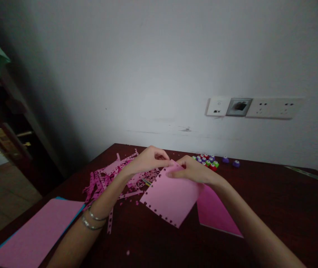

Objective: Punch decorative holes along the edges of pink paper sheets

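Observation:
A light pink sheet of paper [175,197] is held up at a tilt over the table, with small shaped holes punched along its left and lower edges. My left hand [155,158] pinches its top corner between thumb and fingers. Close beside it, my right hand [191,169] grips the upper edge, thumb on the front face and fingers behind. Whether anything small is between the fingers at the corner is hidden. Beneath my right forearm lies a magenta sheet [216,212]. Behind my left wrist spreads a heap of punched pink paper strips [100,182].
Small red, green and purple craft punches [207,161] cluster behind my right hand; two purple ones [236,163] stand apart. A pink and blue paper stack [38,234] lies at the left edge. A thin yellow item [147,182] pokes from the strips. Behind is a wall with sockets [273,108].

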### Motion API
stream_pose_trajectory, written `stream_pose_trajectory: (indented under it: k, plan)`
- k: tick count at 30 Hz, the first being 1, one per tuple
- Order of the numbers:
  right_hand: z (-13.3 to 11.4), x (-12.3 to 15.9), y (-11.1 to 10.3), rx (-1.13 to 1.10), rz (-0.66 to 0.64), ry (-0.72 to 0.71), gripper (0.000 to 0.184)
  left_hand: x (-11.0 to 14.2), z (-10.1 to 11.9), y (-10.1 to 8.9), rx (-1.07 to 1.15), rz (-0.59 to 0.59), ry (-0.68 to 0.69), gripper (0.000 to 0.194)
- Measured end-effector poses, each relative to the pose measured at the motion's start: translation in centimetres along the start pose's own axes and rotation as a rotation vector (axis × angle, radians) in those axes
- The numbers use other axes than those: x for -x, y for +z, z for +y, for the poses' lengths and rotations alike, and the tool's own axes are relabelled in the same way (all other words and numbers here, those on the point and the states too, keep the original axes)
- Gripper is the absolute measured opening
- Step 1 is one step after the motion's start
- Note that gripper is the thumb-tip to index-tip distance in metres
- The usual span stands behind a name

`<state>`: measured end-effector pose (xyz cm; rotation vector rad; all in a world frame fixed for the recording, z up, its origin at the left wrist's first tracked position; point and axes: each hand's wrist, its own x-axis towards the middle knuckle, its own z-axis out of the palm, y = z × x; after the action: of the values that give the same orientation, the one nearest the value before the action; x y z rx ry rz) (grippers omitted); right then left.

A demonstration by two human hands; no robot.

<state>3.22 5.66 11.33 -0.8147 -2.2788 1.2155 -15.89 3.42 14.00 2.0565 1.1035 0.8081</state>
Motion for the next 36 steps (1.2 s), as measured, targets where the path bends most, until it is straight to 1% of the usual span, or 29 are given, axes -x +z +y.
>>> stream_pose_trajectory:
  k: [3,6,10,14,17,22,29,33,36]
  plan:
    - [-0.3,0.1,0.2,-0.002,-0.039,-0.007,0.029,-0.1,-0.1,0.4,-0.019,-0.075,0.019,0.025]
    - [-0.4,0.3,0.1,-0.028,-0.068,0.003,0.031,0.0,-0.3,0.2,-0.024,-0.103,0.046,0.025]
    - [-0.4,0.4,-0.1,-0.039,-0.089,0.002,0.032,0.0,-0.2,0.0,-0.027,-0.132,0.041,0.027]
    - [-0.6,0.4,-0.4,0.009,-0.089,-0.032,0.027,-0.1,0.0,0.2,0.003,-0.156,0.049,0.026]
    - [-0.9,0.6,-0.6,0.033,-0.102,-0.041,0.026,-0.1,0.1,0.5,0.032,-0.166,0.026,0.027]
    - [-1.1,0.9,-0.7,-0.006,-0.093,-0.059,0.028,0.0,0.0,0.9,0.063,-0.156,0.009,0.030]
    - [-1.1,1.1,-0.5,0.006,-0.093,-0.104,0.030,0.2,-0.1,1.4,0.301,-0.183,-0.025,0.024]
    - [-1.2,1.2,-0.5,0.009,-0.117,-0.100,0.031,0.4,0.1,1.7,0.377,-0.190,-0.066,0.026]
    - [-1.4,1.2,-0.5,0.007,-0.136,-0.127,0.031,0.4,0.1,1.7,0.418,-0.213,-0.058,0.025]
